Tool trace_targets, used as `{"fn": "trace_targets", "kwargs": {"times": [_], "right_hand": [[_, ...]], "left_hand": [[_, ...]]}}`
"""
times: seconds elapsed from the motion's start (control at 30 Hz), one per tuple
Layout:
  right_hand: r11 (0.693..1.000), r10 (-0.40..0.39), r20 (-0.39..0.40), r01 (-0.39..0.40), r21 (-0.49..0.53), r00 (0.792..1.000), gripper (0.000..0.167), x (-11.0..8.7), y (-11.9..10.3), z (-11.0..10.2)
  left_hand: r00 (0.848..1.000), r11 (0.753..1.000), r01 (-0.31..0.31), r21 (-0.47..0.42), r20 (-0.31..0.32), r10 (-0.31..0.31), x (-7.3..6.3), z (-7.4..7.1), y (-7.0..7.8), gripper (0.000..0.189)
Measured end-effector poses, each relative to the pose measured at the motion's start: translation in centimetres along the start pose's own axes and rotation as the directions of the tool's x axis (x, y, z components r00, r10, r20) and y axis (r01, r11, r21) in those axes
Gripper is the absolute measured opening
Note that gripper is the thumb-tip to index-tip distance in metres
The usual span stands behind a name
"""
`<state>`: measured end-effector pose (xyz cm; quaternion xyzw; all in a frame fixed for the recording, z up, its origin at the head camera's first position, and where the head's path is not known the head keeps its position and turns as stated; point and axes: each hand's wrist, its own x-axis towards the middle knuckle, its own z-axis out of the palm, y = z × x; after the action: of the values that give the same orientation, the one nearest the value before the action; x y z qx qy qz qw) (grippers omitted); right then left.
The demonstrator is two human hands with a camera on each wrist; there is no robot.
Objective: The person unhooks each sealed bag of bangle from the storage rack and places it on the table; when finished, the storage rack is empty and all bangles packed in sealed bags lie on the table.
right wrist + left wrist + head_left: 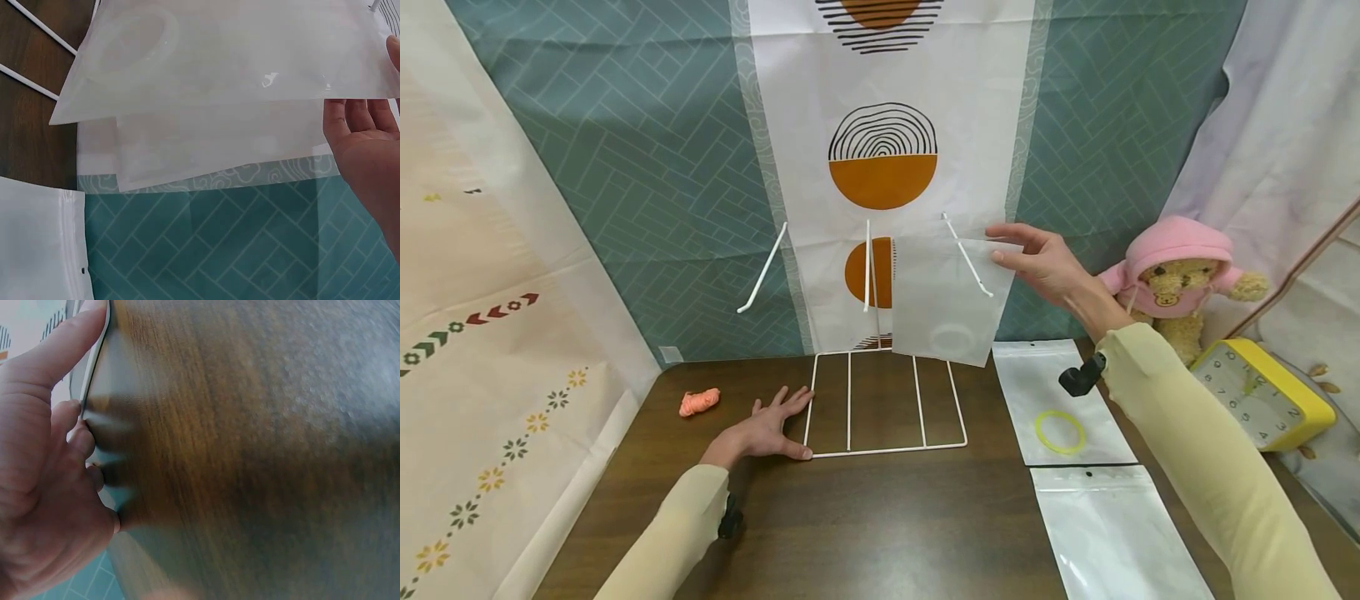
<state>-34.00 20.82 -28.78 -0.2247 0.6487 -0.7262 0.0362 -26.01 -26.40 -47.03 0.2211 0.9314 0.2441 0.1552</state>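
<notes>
Well, the right hand (1043,265) pinches a translucent bag (943,304) (left hand (766,432), spread, touches the rack (887,451)).

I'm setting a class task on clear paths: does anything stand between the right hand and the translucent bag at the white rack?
Nothing visible does: the right hand holds the translucent bag directly, by an upper corner. The yellow clock stands off to the side.

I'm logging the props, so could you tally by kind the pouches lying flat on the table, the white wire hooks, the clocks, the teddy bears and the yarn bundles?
White wire hooks: 3
Flat pouches: 2
Yellow-cased clock: 1
Teddy bear in pink hoodie: 1
Orange yarn bundle: 1
Total: 8
</notes>
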Motion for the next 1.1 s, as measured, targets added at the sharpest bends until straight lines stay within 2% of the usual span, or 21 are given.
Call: {"fn": "trace_targets", "kwargs": {"times": [0.27, 0.53, 0.73, 0.93, 1.1], "right_hand": [[1.0, 0.018, 0.003, -0.017, -0.026, 1.0, 0.03, 0.1, 0.0, 0.5], [1.0, 0.004, 0.045, -0.005, 0.009, 0.999, 0.032, 0.3, 0.3, 0.9], [1.0, 0.011, 0.003, -0.011, -0.027, 1.0, 0.031, 0.5, 0.5, 1.4], [0.999, 0.01, -0.015, -0.011, -0.032, 1.0, 0.03, 0.6, 0.5, 1.7], [0.999, 0.04, -0.038, -0.04, -0.017, 0.998, 0.027, 0.6, 0.3, 2.1]], "left_hand": [[1.0, 1.0, 0.009, 0.004, 0.003, -0.009, -0.1, 0.0, 0.0, 0.107], [1.0, 1.0, 0.005, 0.007, 0.001, -0.005, -0.2, 0.0, 0.1, 0.107], [1.0, 1.0, 0.006, 0.003, 0.009, -0.006, -0.2, -0.1, 0.4, 0.106], [1.0, 1.0, 0.008, 0.002, 0.011, -0.008, -0.2, -0.1, 0.4, 0.106], [1.0, 1.0, 0.019, 0.008, 0.01, -0.019, -0.2, -0.1, 0.2, 0.107]]}}
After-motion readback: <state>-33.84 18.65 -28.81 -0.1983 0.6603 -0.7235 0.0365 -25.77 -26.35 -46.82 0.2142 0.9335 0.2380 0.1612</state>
